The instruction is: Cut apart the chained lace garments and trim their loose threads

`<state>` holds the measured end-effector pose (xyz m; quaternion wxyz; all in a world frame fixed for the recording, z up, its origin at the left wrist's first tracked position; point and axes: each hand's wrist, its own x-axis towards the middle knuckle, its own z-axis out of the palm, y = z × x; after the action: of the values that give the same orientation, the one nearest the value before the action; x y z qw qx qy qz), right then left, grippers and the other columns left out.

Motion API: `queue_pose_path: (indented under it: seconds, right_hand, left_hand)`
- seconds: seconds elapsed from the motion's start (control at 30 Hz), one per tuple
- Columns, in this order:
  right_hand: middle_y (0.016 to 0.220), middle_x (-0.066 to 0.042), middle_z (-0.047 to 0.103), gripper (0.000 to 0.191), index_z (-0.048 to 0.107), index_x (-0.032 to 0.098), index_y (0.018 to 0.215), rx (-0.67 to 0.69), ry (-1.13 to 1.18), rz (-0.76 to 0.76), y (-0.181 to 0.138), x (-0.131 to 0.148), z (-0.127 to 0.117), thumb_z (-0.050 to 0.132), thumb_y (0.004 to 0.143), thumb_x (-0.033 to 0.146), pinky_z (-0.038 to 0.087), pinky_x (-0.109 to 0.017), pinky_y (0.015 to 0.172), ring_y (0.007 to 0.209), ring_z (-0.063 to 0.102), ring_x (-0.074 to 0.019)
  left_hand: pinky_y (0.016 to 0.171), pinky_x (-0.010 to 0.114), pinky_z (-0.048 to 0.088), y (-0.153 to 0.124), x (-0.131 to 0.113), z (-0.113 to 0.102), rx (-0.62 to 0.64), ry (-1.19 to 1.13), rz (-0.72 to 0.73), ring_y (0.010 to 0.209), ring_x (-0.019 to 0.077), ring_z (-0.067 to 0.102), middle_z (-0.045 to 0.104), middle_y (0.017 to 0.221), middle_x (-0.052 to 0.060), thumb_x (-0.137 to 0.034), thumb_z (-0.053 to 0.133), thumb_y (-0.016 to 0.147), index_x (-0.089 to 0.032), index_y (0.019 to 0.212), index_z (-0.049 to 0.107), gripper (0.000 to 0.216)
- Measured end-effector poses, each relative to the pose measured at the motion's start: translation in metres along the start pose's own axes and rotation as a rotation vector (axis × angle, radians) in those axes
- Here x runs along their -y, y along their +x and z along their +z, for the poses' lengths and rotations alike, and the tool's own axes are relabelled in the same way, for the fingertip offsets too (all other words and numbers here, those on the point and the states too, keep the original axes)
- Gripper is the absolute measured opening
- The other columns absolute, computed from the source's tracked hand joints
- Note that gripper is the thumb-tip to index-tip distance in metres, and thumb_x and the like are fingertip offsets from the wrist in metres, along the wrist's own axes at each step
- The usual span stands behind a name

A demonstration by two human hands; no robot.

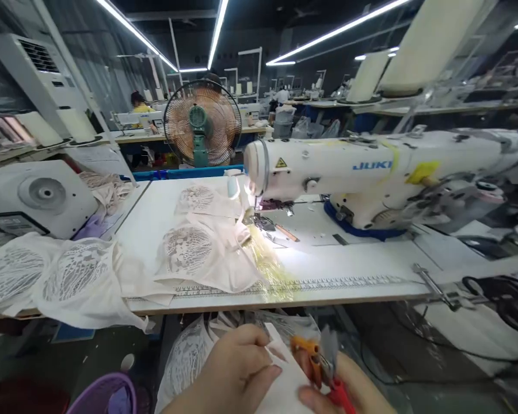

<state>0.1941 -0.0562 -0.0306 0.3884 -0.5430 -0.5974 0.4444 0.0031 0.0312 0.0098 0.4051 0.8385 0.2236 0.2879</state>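
Observation:
Below the table's front edge, my left hand (237, 371) pinches the edge of a white bra (190, 356) with a lace cup, lying low in front of me. My right hand (354, 385) is closed around a pair of scissors (328, 365) with one orange and one red handle; the blades point up and look blurred. Pale fabric (285, 382) stretches between the two hands; whether the right fingers also grip it is unclear. On the table, another lace-cup bra (207, 247) lies beside the sewing machine's needle area. More bras (73, 276) hang over the left front edge.
A white JUKI sewing machine (319, 167) stands on the white table (354, 261), which has a ruler strip along its front. Yellowish clear strips (267, 267) lie near the needle. A fan (202, 123) stands behind. At lower left is a purple basket (107, 382).

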Motion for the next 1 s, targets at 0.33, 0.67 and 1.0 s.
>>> queue_pose_path:
  seconds: [0.33,0.67,1.0]
  right_hand:
    - [0.075,-0.001,0.052,0.033,0.049,0.020,0.080,-0.093,0.379,0.093,-0.004,0.005,-0.012,0.063,0.075,0.049,0.040,-0.027,0.060,0.067,0.046,-0.0154]
    - [0.058,0.008,0.044,0.028,0.043,0.021,0.074,0.172,0.591,0.333,0.004,0.003,-0.016,0.065,0.061,0.030,0.025,-0.019,0.044,0.047,0.032,-0.0059]
    - [0.066,0.003,0.049,0.026,0.039,0.022,0.065,0.043,0.056,0.391,0.007,0.002,-0.010,0.062,0.059,0.012,0.033,-0.023,0.051,0.058,0.042,-0.0127]
  left_hand:
    - [0.054,0.022,0.043,-0.004,0.012,0.022,-0.213,-0.112,-0.431,0.061,0.0130,0.055,0.059,0.071,-0.002,-0.022,0.056,0.079,-0.021,0.105,0.050,0.026]
    - [0.053,0.021,0.039,-0.004,-0.002,0.027,-0.193,-0.055,-0.454,0.056,0.0119,0.055,0.058,0.062,-0.007,-0.021,0.060,0.075,-0.022,0.114,0.046,0.041]
    - [0.055,0.023,0.042,-0.012,-0.007,0.029,0.029,-0.002,-0.325,0.059,0.0135,0.056,0.062,0.067,0.002,-0.018,0.057,0.079,-0.021,0.076,0.065,0.008]
